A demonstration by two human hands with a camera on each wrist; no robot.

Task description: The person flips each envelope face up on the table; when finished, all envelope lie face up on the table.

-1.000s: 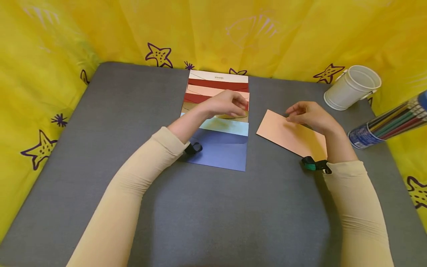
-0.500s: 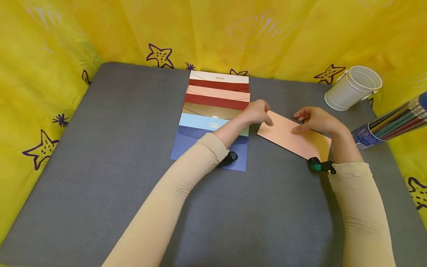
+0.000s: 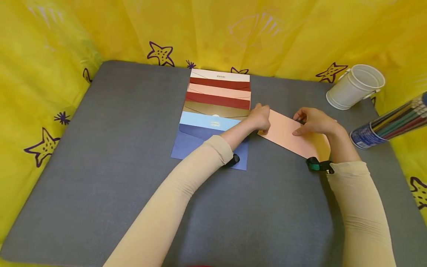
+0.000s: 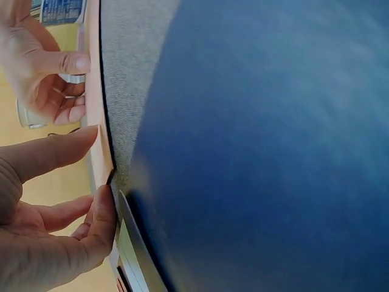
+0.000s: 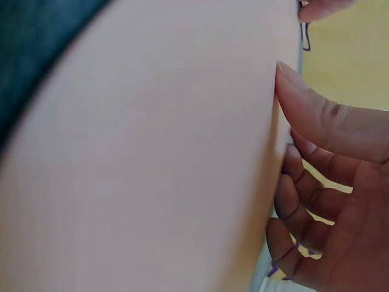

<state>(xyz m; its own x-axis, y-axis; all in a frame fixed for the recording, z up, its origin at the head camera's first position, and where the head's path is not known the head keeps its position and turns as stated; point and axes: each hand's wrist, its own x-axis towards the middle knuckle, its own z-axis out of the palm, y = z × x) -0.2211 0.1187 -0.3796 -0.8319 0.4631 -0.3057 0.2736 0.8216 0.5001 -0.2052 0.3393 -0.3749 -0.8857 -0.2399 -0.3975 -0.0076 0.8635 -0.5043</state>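
Note:
A plain pink envelope [image 3: 283,130] lies slanted on the grey table, right of an overlapping column of coloured envelopes. My left hand [image 3: 261,118] pinches its left end; in the left wrist view the thumb is on its face and the index finger [image 4: 104,210] is at the corner. Along the far long edge, my right hand [image 3: 315,120] grips the same pink envelope. In the right wrist view, the right thumb [image 5: 298,91] is against its face and the other fingers curl behind the edge. My left forearm covers part of the blue envelope [image 3: 186,146].
The column runs from a white envelope [image 3: 230,77] at the back through red, pink, brown and light blue [image 3: 197,120] ones. At the right stand a white metal bucket [image 3: 347,91] and a blue cup [image 3: 368,136] of pencils. A yellow patterned curtain [image 3: 213,33] borders the table.
My left hand has moved right, from over the envelope column to the pink envelope's left end, and taken hold of it. My right hand has shifted slightly right along the far edge.

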